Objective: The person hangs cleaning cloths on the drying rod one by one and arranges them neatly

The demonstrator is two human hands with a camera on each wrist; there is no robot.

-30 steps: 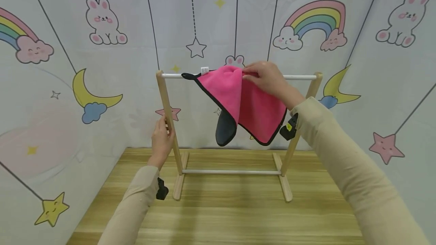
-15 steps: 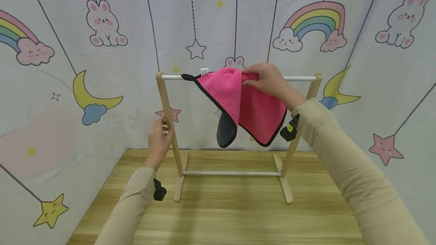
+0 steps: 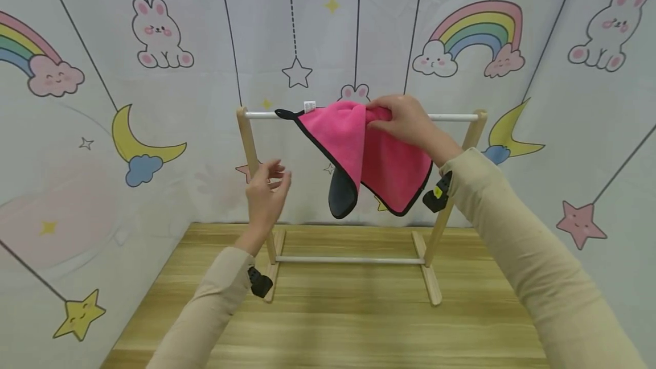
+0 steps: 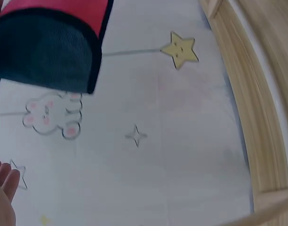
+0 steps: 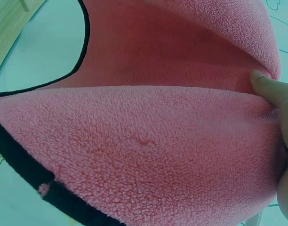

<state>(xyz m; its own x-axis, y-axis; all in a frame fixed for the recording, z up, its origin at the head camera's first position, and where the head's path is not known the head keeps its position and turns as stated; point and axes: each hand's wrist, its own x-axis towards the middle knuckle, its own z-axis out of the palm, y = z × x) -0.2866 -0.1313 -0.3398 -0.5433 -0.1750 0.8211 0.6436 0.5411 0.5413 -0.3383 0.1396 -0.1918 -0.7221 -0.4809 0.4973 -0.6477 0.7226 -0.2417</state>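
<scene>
The right hand pinches a bunched fold of a pink cloth at the top rail of a small wooden drying rack. Its fingers are curled round the fabric, and the right wrist view shows a fingertip pressed into the fleece. The cloth, edged in black, is draped over the rail roughly at its middle. One corner with a small white tag lies along the rail to the left, and a dark grey underside hangs down as a loose flap.

The left hand is empty, its fingers loosely spread, in the air in front of the rack's left upright and apparently not touching it, though the head view makes that gap hard to judge.

Judged from how things lie, the cloth is already over the rail but hangs unevenly: it is gathered at the top, one side is folded back, and the edges slant. Spreading it flat along the rail and letting go seem to be what is left.

The rack stands on a wooden surface, in front of a backdrop printed with rainbows, rabbits, moons and stars.
</scene>
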